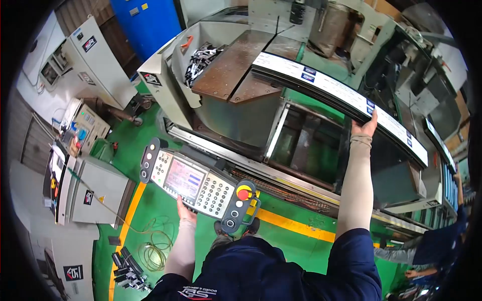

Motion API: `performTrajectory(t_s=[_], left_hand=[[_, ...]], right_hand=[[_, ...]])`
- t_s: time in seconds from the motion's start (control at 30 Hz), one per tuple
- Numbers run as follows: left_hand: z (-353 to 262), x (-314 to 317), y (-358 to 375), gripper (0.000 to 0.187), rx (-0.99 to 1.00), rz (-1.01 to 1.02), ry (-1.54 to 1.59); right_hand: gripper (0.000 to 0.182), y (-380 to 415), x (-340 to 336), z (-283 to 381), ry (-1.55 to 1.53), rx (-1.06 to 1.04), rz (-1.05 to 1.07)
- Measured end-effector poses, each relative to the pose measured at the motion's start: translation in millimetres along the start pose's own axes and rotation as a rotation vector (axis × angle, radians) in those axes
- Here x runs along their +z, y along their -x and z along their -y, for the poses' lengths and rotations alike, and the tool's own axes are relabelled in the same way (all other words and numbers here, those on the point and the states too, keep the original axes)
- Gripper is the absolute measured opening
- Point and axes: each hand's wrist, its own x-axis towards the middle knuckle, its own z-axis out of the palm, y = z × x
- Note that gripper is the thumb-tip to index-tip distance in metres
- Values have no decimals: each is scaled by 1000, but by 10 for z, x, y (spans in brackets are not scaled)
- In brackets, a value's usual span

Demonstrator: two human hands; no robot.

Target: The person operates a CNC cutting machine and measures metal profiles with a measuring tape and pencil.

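- The dark shirt [251,271] of the wearer fills the bottom of the view, with light sleeves on both forearms; the shoes show just below the control panel, on the green floor [281,241].
- The left hand [187,213] is at the lower edge of the control panel [196,183], one digit reaching up to the bottom row of keys. Its other fingers are hidden, so whether they are together or apart cannot be told.
- The control panel is tilted in view, with a lit screen [184,178], a keypad [214,195] and a red stop button [243,194] on a yellow base at its right end.
- On the floor to the left, dark offcuts [128,271] lie in a heap near a coiled hose [152,255], beside a yellow line [286,223].
- The right hand [365,129] is clamped on the lower edge of a long profile [336,89], thumb on the white face; its remaining fingers are partly hidden.
- The long profile slants across the machine, dark below a white face with blue labels. Its left end is over the brown table [226,75]; its right end extends beyond the right hand.
- Left of the brown table, metal scraps [201,62] fill a recess.
- At the right edge, another person [439,246] in dark clothing stands near a rack of bars [449,185].
- Farther back stand a grey cabinet [98,65] and a blue cabinet [145,25].
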Motion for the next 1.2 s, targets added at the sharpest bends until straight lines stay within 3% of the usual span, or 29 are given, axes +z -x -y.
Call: performTrajectory(t_s=[0.17,0.27,0.33,0.37,0.43,0.5,0.57,0.6,0.67,0.73,0.8,0.87,1.03,1.2], left_hand=[[52,-112,-148,65,49,0,-6],[29,-154,-219,64,-62,215,108],[35,-246,-276,61,-45,52,2],[16,-252,-232,60,-40,29,-6],[-53,-153,-126,64,-30,17,-38],[-138,-230,-78,67,-60,81,-106],[-252,-221,-48,63,-88,145,-131],[-299,-267,-94,61,-116,186,-164],[-369,-320,-179,55,-163,251,-175],[-450,-345,-236,52,-185,305,-196],[-525,-409,-259,49,-219,349,-251],[-607,-415,-297,48,-242,393,-320],[-661,-480,-373,47,-262,424,-388],[-680,-456,-376,50,-251,426,-392]], right_hand=[[32,-47,-83,95,-29,-14,-35],[40,239,-141,448,31,-93,44],[41,614,-143,820,39,-113,175],[40,722,-229,1038,43,-141,91],[40,800,-789,1649,18,-100,331],[41,1500,-984,2033,47,-179,224],[42,2201,-1259,2318,175,-425,-174],[42,2675,-1336,2354,89,-416,-106],[45,3523,-1584,2421,171,-548,-374],[57,4110,-2545,2879,167,-543,-231],[43,5296,-1525,1965,324,-740,-340],[44,5914,-1898,1981,446,-775,-678],[47,7185,-2673,1556,543,-859,-767],[48,7637,-3002,1054,680,-741,-982]])
